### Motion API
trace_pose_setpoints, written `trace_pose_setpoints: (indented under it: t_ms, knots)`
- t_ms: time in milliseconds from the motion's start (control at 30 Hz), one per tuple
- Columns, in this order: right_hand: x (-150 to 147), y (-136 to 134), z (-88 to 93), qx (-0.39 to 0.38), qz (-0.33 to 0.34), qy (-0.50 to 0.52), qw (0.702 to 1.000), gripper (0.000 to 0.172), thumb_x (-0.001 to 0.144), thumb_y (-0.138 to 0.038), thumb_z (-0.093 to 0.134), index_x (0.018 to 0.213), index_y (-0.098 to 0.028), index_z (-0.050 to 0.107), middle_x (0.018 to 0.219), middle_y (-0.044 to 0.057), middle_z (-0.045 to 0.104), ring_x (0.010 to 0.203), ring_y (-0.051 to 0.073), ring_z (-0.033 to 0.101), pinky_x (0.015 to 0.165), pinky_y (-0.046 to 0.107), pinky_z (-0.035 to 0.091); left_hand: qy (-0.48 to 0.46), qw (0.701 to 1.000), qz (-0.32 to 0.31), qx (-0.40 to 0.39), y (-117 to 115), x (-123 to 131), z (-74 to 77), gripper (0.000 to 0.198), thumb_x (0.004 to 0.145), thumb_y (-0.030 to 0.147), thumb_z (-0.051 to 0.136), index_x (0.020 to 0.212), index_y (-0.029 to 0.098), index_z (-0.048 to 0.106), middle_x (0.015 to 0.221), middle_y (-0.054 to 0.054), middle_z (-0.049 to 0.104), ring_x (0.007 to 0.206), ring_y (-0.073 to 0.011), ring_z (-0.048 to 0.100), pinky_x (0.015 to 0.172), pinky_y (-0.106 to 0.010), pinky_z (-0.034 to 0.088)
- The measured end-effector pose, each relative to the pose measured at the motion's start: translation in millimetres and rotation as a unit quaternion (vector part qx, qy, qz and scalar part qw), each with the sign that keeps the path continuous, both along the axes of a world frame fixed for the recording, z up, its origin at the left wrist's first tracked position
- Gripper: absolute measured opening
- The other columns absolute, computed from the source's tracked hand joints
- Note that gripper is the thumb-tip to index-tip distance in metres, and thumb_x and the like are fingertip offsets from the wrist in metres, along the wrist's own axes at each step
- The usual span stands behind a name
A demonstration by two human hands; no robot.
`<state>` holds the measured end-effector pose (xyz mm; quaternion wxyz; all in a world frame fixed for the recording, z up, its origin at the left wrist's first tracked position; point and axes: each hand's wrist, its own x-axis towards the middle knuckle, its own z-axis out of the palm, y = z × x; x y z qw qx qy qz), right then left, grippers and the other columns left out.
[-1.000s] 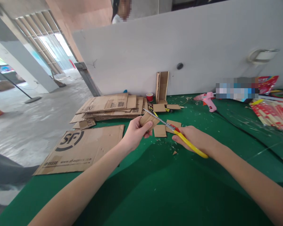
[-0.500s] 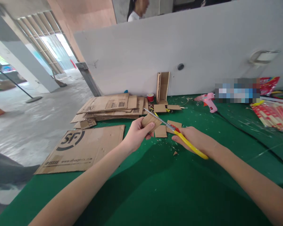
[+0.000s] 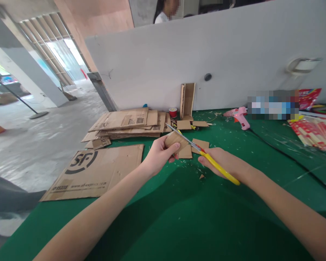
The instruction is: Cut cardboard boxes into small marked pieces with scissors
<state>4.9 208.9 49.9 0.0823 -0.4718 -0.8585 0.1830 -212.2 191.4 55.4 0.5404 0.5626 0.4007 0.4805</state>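
Observation:
Between the thumb and fingers of my left hand [image 3: 162,154] is a small piece of cardboard [image 3: 176,140]. My right hand [image 3: 218,159] grips yellow-handled scissors [image 3: 218,169], whose blades point up and left and lie along the far edge of that piece. Whether the blades are cutting into it, I cannot tell. Just beyond and beneath my hands, cut cardboard squares [image 3: 201,146] lie on the green table [image 3: 163,221]. A tiny cardboard scrap [image 3: 201,176] rests on the near side of the scissors.
Stacked cardboard sheets [image 3: 122,119] lie at the back left, with a large printed sheet [image 3: 105,170] in front. A folded cardboard strip [image 3: 188,100] stands against the wall by a red spool [image 3: 173,112]. A pink glue gun [image 3: 241,117] trails its cord rightward. A person [image 3: 164,12] is behind the wall.
My left hand and the cardboard piece have shifted slightly right along the scissor blades. My right hand has hardly moved. The person behind the wall has moved a little right.

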Motion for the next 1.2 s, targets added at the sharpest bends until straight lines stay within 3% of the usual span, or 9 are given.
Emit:
trace_pose_setpoints:
  t_ms: [267, 400, 533, 600, 700, 767, 867, 1000, 1200]
  knots:
    - [-5, 2, -1.8, 0.039, -0.026, -0.032, 0.998, 0.050, 0.090, -0.053, 0.033, 0.056, -0.021, 0.048, 0.050, 0.004, 0.051, 0.048, 0.016, 0.050, 0.049, 0.028, 0.031, -0.010, 1.000, -0.006, -0.016, -1, 3, -3.7, 0.026, 0.079, 0.035, 0.065, 0.081, 0.015, 0.049, 0.055, 0.002, 0.056, 0.045, -0.0063, 0.047, 0.039, -0.017, 0.032]
    - [0, 1, -3.2, 0.023, -0.089, 0.045, 0.995, 0.050, 0.084, -0.062, 0.040, 0.071, -0.019, 0.061, 0.055, 0.003, 0.056, 0.048, 0.016, 0.051, 0.048, 0.027, 0.035, -0.036, 0.999, 0.028, -0.022, 0, 4, -4.1, 0.026, 0.078, 0.033, 0.067, 0.090, 0.014, 0.055, 0.069, -0.002, 0.062, 0.055, -0.0101, 0.057, 0.041, -0.018, 0.039]
    - [6, 8, -4.6, 0.020, -0.146, 0.037, 0.988, 0.049, 0.077, -0.067, 0.050, 0.084, -0.021, 0.067, 0.067, 0.006, 0.066, 0.055, 0.020, 0.058, 0.048, 0.027, 0.036, -0.133, 0.986, 0.048, -0.092, 4, 5, -7.2, 0.023, 0.080, 0.030, 0.060, 0.096, 0.015, 0.059, 0.091, -0.008, 0.065, 0.074, -0.0156, 0.064, 0.060, -0.027, 0.051]
    - [10, 15, -6.4, 0.039, -0.174, -0.005, 0.984, 0.050, 0.075, -0.068, 0.050, 0.080, -0.021, 0.067, 0.069, 0.008, 0.067, 0.059, 0.023, 0.060, 0.048, 0.027, 0.036, -0.148, 0.979, 0.072, -0.120, 7, 3, -9.9, 0.021, 0.079, 0.028, 0.059, 0.095, 0.015, 0.062, 0.094, -0.007, 0.066, 0.077, -0.0145, 0.063, 0.065, -0.027, 0.050]
    - [17, 24, -10.6, 0.050, -0.211, -0.034, 0.976, 0.054, 0.076, -0.070, 0.047, 0.081, -0.021, 0.067, 0.074, 0.012, 0.068, 0.066, 0.027, 0.063, 0.050, 0.028, 0.037, -0.125, 0.977, 0.111, -0.131, 11, 0, -13.9, 0.018, 0.077, 0.025, 0.059, 0.092, 0.016, 0.064, 0.085, -0.004, 0.064, 0.065, -0.0085, 0.056, 0.053, -0.019, 0.041]
    - [21, 29, -12.9, 0.053, -0.232, -0.048, 0.970, 0.056, 0.077, -0.072, 0.044, 0.082, -0.020, 0.066, 0.077, 0.013, 0.069, 0.069, 0.029, 0.064, 0.051, 0.030, 0.038, -0.099, 0.984, 0.096, -0.114, 13, -1, -15.9, 0.017, 0.077, 0.024, 0.058, 0.091, 0.015, 0.063, 0.077, -0.002, 0.060, 0.058, -0.0063, 0.051, 0.048, -0.017, 0.035]
    - [27, 32, -13.9, 0.063, -0.260, -0.097, 0.958, 0.060, 0.077, -0.073, 0.041, 0.084, -0.018, 0.065, 0.080, 0.015, 0.068, 0.070, 0.031, 0.064, 0.050, 0.031, 0.037, -0.009, 0.995, 0.071, -0.066, 13, -1, -18.2, 0.019, 0.077, 0.020, 0.056, 0.095, 0.013, 0.060, 0.081, -0.004, 0.060, 0.062, -0.0086, 0.057, 0.053, -0.019, 0.040]
    - [34, 36, -16.0, 0.065, -0.263, -0.140, 0.952, 0.060, 0.078, -0.071, 0.039, 0.092, -0.018, 0.064, 0.087, 0.016, 0.069, 0.073, 0.033, 0.065, 0.049, 0.032, 0.037, 0.109, 0.991, 0.078, -0.021, 11, 2, -23.7, 0.053, 0.077, 0.014, 0.053, 0.128, 0.021, 0.042, 0.082, -0.001, 0.057, 0.066, -0.0141, 0.064, 0.063, -0.026, 0.048]
    - [40, 43, -26.2, 0.049, -0.265, -0.141, 0.953, 0.066, 0.077, -0.074, 0.038, 0.100, -0.017, 0.062, 0.097, 0.018, 0.069, 0.079, 0.033, 0.066, 0.050, 0.032, 0.039, 0.373, 0.915, 0.073, 0.131, 13, 7, -39.0, 0.046, 0.080, 0.019, 0.050, 0.126, 0.019, 0.052, 0.072, -0.003, 0.055, 0.076, -0.0209, 0.057, 0.074, -0.034, 0.046]
